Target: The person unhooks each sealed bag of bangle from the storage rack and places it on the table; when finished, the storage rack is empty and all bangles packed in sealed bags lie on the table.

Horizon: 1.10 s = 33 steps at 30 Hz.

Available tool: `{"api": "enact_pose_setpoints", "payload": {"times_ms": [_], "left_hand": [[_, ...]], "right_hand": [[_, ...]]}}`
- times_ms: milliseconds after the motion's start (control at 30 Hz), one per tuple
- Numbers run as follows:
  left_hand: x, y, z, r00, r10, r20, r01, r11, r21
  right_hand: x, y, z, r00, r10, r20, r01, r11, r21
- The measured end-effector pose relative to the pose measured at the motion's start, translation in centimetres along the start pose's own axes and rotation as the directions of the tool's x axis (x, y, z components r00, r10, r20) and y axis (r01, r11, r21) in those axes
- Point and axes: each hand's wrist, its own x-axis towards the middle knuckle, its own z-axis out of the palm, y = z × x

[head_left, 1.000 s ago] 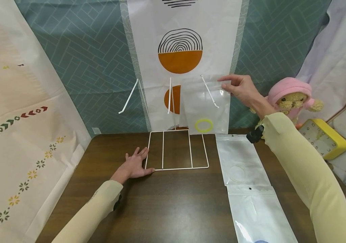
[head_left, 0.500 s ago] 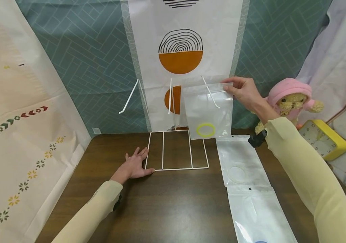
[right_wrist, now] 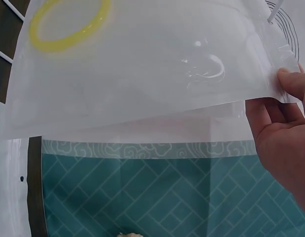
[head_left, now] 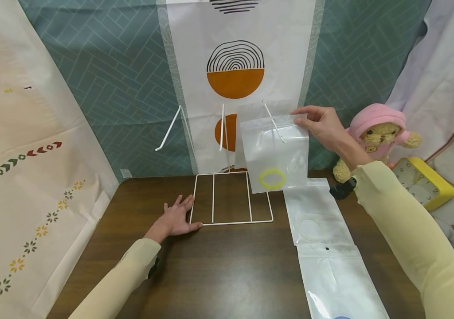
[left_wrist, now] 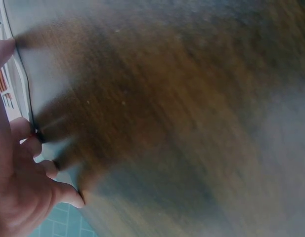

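My right hand pinches the top right corner of a clear zip bag between thumb and fingers. A yellow ring shows low in the bag. The right arm of a white wire rack crosses the bag's top edge, its tip in front of the bag. Another translucent sheet shows behind it. My left hand lies with fingers spread at the rack base's left side, thumb at the front corner. The right wrist view shows the thumb on the bag's edge.
Two more zip bags lie on the wooden table: an upper bag with a pale ring and a lower bag, partly cut off. A plush bear in pink and a yellow clock stand at the right. Patterned cloth hangs behind.
My right hand has drawn the zip bag forward and slightly down and right along the rack's arm, uncovering the sheet behind. My left hand has stayed on the rack base.
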Motion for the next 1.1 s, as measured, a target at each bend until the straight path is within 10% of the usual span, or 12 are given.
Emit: {"api": "enact_pose_setpoints", "payload": {"times_ms": [1100], "left_hand": [[0.1,0.0,0.1,1.000,0.002,0.005,-0.002,1.000,0.003]], "right_hand": [[-5.2,-1.4,-0.5,1.000,-0.011,-0.010,0.011,1.000,0.029]]}}
